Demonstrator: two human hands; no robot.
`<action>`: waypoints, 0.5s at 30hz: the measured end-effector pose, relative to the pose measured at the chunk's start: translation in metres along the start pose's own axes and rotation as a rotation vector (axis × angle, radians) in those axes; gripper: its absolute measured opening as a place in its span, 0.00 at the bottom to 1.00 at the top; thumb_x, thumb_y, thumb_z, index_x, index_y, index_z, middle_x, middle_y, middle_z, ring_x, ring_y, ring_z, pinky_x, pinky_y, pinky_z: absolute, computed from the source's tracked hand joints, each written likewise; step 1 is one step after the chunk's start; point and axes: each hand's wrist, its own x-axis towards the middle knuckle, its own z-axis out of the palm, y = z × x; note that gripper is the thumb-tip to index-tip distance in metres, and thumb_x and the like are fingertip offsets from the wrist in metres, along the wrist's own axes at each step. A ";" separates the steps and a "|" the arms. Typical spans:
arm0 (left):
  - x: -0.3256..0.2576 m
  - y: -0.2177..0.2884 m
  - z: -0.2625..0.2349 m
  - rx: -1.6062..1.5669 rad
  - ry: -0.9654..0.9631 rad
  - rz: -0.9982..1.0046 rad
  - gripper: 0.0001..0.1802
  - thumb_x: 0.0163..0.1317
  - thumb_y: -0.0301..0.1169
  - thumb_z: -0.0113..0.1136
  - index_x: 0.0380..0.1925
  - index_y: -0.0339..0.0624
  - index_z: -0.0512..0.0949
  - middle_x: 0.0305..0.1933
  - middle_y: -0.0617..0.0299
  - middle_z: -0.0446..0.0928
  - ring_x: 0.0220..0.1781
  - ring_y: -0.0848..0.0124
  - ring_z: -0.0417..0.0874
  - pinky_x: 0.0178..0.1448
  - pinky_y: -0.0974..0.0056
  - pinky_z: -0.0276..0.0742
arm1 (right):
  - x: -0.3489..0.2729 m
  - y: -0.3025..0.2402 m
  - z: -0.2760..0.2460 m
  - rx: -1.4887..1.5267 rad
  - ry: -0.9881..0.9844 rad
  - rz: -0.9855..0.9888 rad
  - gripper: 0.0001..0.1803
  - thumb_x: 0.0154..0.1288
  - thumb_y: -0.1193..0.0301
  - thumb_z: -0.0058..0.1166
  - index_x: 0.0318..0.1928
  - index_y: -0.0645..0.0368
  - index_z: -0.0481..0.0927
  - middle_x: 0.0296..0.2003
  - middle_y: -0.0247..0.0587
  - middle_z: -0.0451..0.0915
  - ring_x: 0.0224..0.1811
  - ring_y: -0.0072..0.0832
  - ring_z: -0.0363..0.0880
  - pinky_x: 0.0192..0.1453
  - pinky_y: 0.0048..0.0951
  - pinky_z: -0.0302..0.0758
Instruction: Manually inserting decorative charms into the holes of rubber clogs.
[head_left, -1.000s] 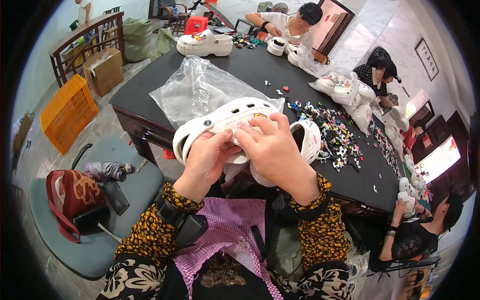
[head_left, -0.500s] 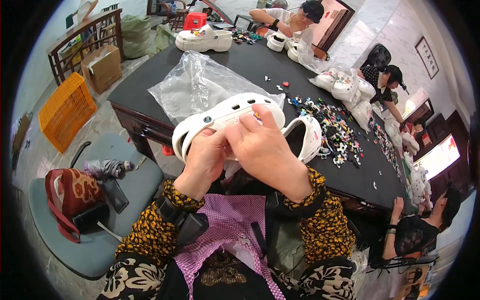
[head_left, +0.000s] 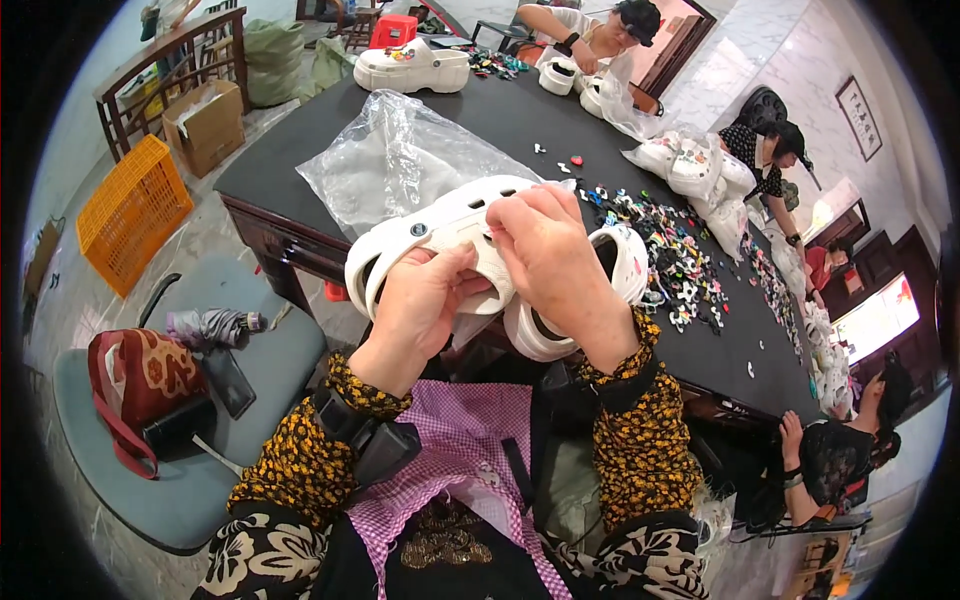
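Note:
A white clog [head_left: 405, 240] is up in front of me, over the near edge of the black table. My left hand [head_left: 420, 300] grips it from below, thumb lying on its upper side near a round dark charm [head_left: 418, 229]. Over the perforated toe, my right hand [head_left: 550, 260] has its fingers pinched together, touching the shoe. Whatever those fingertips hold, if anything, is hidden. Another white clog [head_left: 628, 255], with charms on it, stands partly behind my right hand. Beyond the held shoe lies a clear plastic bag [head_left: 385, 150].
Loose colourful charms [head_left: 680, 265] are heaped on the table [head_left: 500, 130] to the right. A decorated white clog [head_left: 410, 68] sits at the far left corner. Bagged white clogs [head_left: 695, 165] line the far side, where several people work. A chair [head_left: 100, 440] holds a red bag [head_left: 140, 375].
My right hand has shifted from pressing across the clog's side to a pinch at its toe. The clog's toe end has tipped slightly, and more of the second clog shows.

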 end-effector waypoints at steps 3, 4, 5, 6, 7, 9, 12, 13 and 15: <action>0.001 -0.002 -0.001 -0.034 -0.019 -0.006 0.11 0.64 0.25 0.52 0.45 0.32 0.76 0.44 0.53 0.80 0.41 0.66 0.83 0.48 0.62 0.80 | -0.002 0.001 0.003 0.015 0.027 0.009 0.07 0.56 0.78 0.55 0.36 0.59 0.76 0.33 0.44 0.77 0.43 0.46 0.73 0.51 0.40 0.69; 0.001 -0.002 -0.001 -0.034 -0.019 -0.006 0.11 0.64 0.25 0.52 0.45 0.32 0.76 0.44 0.53 0.80 0.41 0.66 0.83 0.48 0.62 0.80 | -0.002 0.000 0.004 0.011 0.050 0.004 0.07 0.55 0.79 0.55 0.36 0.59 0.76 0.33 0.43 0.77 0.43 0.45 0.73 0.52 0.40 0.69; 0.001 -0.002 -0.001 -0.038 -0.017 -0.005 0.11 0.64 0.25 0.52 0.45 0.32 0.75 0.43 0.53 0.80 0.41 0.66 0.83 0.48 0.62 0.81 | -0.001 -0.001 0.005 0.007 0.073 0.000 0.08 0.54 0.79 0.55 0.36 0.59 0.76 0.33 0.43 0.77 0.43 0.45 0.73 0.52 0.40 0.69; 0.001 -0.001 -0.001 -0.042 -0.014 -0.002 0.11 0.65 0.25 0.52 0.45 0.31 0.75 0.43 0.53 0.80 0.41 0.66 0.83 0.48 0.63 0.81 | 0.000 -0.003 0.004 0.007 0.073 -0.001 0.08 0.54 0.79 0.55 0.36 0.59 0.76 0.33 0.43 0.77 0.43 0.45 0.73 0.52 0.40 0.69; 0.001 -0.001 -0.001 -0.042 -0.013 -0.003 0.11 0.65 0.25 0.52 0.45 0.31 0.75 0.43 0.53 0.80 0.41 0.66 0.83 0.48 0.63 0.81 | 0.001 -0.006 0.002 -0.012 0.051 -0.015 0.09 0.52 0.79 0.55 0.36 0.59 0.76 0.33 0.42 0.77 0.43 0.44 0.74 0.52 0.40 0.69; 0.002 -0.001 -0.001 -0.037 -0.006 0.005 0.11 0.65 0.25 0.52 0.46 0.31 0.75 0.44 0.52 0.80 0.41 0.66 0.83 0.48 0.63 0.81 | 0.002 -0.008 0.004 -0.030 0.029 -0.030 0.10 0.51 0.79 0.56 0.36 0.59 0.76 0.33 0.42 0.77 0.43 0.43 0.74 0.53 0.40 0.70; 0.002 0.000 -0.001 -0.027 -0.032 -0.003 0.12 0.66 0.25 0.51 0.47 0.31 0.75 0.45 0.52 0.80 0.42 0.66 0.83 0.49 0.62 0.81 | 0.000 -0.009 0.006 -0.171 -0.016 -0.146 0.06 0.51 0.73 0.52 0.32 0.58 0.72 0.30 0.42 0.77 0.43 0.38 0.75 0.58 0.38 0.68; 0.001 0.001 0.000 -0.027 -0.031 -0.003 0.12 0.66 0.25 0.51 0.47 0.31 0.75 0.45 0.52 0.80 0.42 0.66 0.83 0.49 0.62 0.81 | -0.003 -0.011 0.007 -0.203 -0.025 -0.190 0.06 0.51 0.72 0.52 0.31 0.58 0.72 0.29 0.42 0.77 0.43 0.38 0.76 0.59 0.38 0.67; -0.002 0.003 0.006 -0.009 0.005 0.018 0.13 0.65 0.25 0.51 0.47 0.30 0.74 0.46 0.52 0.80 0.44 0.66 0.83 0.50 0.63 0.80 | -0.006 -0.016 0.009 -0.235 -0.034 -0.233 0.07 0.51 0.72 0.51 0.31 0.58 0.72 0.28 0.42 0.77 0.42 0.37 0.76 0.60 0.38 0.67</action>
